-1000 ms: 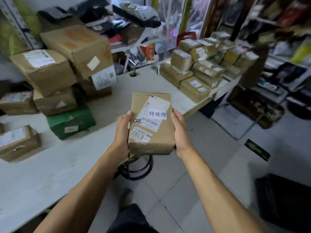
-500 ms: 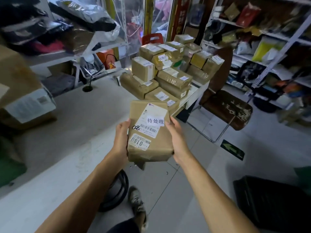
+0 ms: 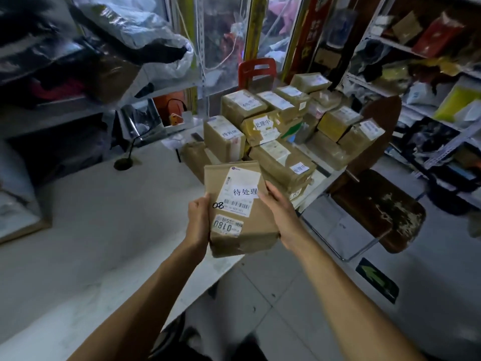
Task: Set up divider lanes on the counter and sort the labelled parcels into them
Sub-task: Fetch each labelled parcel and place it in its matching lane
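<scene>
Gripping a brown parcel (image 3: 242, 217) from both sides, the hands are clamped on it: the left hand (image 3: 199, 222) is pressing its left edge with the thumb on top, and the right hand (image 3: 279, 212) is bracing its right edge. The parcel is being held in the air over the near edge of the pale bench (image 3: 91, 230), tilted slightly, its face showing a white shipping label with a strip reading 待处理, a barcode, a handwritten "08" and a small sticker marked 0180. At twelve o'clock from it, a pile of taped parcels (image 3: 281, 131) is sitting on the far end of the bench, several carrying similar white strips. At two to three o'clock a worn brown chair (image 3: 377, 209) is standing on the tiled floor (image 3: 273, 295), with cluttered shelves (image 3: 429, 74) rising behind it. At ten o'clock a dark round hole (image 3: 123, 164) is showing in the bench surface.
</scene>
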The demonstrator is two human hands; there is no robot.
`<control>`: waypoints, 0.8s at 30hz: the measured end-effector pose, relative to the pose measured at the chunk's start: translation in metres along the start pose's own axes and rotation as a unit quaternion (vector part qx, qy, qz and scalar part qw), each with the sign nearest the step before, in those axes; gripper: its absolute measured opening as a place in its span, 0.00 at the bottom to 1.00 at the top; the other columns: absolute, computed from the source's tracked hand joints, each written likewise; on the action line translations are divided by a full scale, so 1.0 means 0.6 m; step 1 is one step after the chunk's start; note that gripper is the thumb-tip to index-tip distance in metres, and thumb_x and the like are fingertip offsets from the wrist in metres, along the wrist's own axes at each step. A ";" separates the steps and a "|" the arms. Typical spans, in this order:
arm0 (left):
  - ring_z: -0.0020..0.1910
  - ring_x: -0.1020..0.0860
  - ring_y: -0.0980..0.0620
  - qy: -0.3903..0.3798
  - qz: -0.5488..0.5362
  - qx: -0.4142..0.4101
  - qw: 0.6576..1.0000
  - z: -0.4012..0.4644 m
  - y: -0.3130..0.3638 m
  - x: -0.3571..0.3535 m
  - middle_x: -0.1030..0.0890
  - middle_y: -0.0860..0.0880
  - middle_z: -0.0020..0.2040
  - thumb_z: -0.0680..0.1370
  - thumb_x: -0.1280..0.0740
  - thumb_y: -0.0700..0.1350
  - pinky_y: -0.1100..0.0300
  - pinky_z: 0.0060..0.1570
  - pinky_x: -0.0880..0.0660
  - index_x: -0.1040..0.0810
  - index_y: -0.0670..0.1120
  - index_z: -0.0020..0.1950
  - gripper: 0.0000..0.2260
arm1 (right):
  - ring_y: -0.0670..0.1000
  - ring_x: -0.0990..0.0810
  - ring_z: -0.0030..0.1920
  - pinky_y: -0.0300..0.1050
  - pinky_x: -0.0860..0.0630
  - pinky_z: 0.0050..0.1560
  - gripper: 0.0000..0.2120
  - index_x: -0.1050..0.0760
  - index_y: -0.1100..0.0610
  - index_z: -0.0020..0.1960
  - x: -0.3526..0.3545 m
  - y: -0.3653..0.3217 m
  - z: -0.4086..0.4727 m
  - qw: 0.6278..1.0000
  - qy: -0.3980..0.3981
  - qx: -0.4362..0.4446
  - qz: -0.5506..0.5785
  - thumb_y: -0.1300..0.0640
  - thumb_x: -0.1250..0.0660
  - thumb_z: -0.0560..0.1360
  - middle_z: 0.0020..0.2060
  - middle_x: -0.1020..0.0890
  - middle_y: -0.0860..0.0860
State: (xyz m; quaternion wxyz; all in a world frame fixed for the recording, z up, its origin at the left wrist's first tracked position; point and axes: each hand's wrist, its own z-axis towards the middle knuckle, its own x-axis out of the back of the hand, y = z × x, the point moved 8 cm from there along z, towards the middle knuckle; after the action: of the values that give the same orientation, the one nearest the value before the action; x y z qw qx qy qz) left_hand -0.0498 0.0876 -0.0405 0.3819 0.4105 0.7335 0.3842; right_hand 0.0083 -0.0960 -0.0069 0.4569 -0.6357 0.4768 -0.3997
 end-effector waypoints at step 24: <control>0.46 0.16 0.46 0.295 -0.019 0.026 0.955 0.090 -0.101 -0.142 0.19 0.42 0.55 0.86 0.44 0.51 0.61 0.32 0.21 0.36 0.46 0.64 0.11 | 0.55 0.38 0.76 0.49 0.39 0.74 0.43 0.64 0.54 0.83 0.073 0.024 0.211 0.865 -0.272 0.032 -0.420 0.42 0.39 0.83 0.79 0.50 0.53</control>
State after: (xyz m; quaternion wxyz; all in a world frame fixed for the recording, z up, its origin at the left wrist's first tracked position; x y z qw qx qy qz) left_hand 0.0101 0.0024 -0.0951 0.1447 0.2744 0.8310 0.4617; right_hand 0.1343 -0.1151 -0.0511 0.3772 -0.8446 0.0083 -0.3798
